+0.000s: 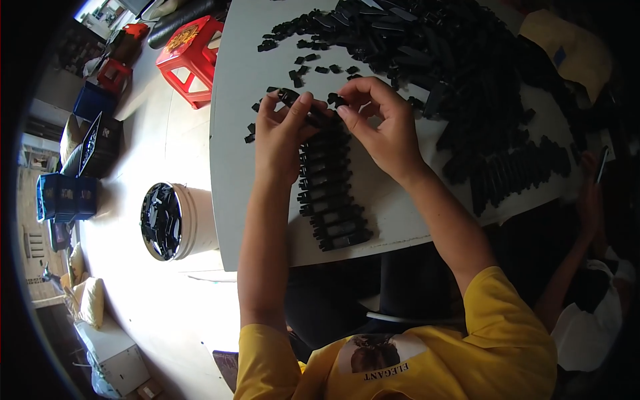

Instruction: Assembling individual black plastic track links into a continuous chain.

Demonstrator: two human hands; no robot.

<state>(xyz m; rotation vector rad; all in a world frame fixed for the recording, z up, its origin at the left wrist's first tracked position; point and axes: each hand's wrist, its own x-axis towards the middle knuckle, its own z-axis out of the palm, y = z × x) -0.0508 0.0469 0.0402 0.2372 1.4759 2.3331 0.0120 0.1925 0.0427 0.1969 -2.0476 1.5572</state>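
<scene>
My left hand [280,133] is closed round a long black plastic part [291,100], held above the white table [241,40]. Between the thumb and fingertips of my right hand [383,127] is a small black plastic piece [337,100], close to the right of the long part. Below my hands, a row of similar long black parts [332,190] lies side by side, reaching toward the near table edge. Beyond my hands, several small loose black pieces [322,69] are scattered on the tabletop.
A big heap of black parts [427,40] covers the far right of the table, with another row [520,173] nearer. On the floor at left stand a bucket [193,220] of black parts and a red stool [193,63]. Another person's hand [590,193] is at far right.
</scene>
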